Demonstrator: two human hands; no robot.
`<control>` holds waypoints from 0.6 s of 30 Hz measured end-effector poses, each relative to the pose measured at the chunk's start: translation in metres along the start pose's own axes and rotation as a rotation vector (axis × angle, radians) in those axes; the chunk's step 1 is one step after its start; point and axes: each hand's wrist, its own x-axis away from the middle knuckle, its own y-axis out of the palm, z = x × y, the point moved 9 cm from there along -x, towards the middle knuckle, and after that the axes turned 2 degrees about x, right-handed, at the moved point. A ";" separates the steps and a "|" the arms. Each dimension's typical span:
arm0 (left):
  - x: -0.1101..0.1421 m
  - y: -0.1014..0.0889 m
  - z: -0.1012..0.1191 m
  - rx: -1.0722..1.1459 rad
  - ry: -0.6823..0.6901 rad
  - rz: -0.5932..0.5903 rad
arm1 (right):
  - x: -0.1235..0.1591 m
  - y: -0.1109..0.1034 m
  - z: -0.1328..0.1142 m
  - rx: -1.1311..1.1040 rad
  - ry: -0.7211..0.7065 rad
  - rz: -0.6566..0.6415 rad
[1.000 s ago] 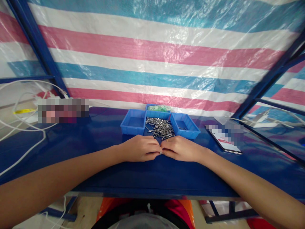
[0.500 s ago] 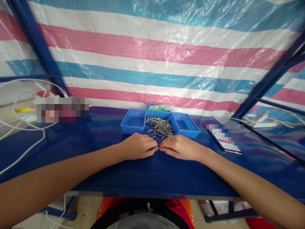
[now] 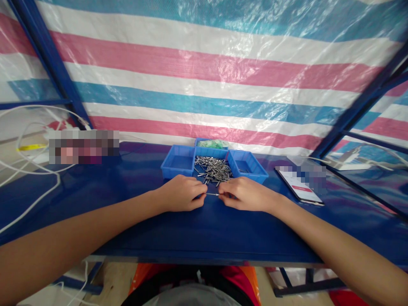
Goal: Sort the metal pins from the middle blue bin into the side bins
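A thin metal pin [image 3: 211, 194] with a wider part near its right end, looking like a blind rivet, stretches level between my hands. My left hand [image 3: 185, 193] pinches its left end between thumb and fingers. At the other end, the fingertips of my right hand [image 3: 244, 194] close on the wider part. Just beyond my hands lies a heap of similar silver metal pins [image 3: 217, 170], loose between the blue bins. Both wrists stay low over the blue table [image 3: 210, 233].
A blue bin [image 3: 177, 173] stands left of the heap and another blue bin [image 3: 255, 176] on the right, with a few thin pieces inside. Behind is a bin with green plastic [image 3: 212, 145]. A phone [image 3: 299, 187] lies to the right; white cables [image 3: 59, 180] loop at left.
My hands have drawn slightly apart, so more of the pin shows between them. The heap and bins have stayed in place.
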 end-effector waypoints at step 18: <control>0.001 0.007 0.009 -0.057 0.110 0.005 | 0.001 0.015 -0.001 0.003 -0.004 -0.067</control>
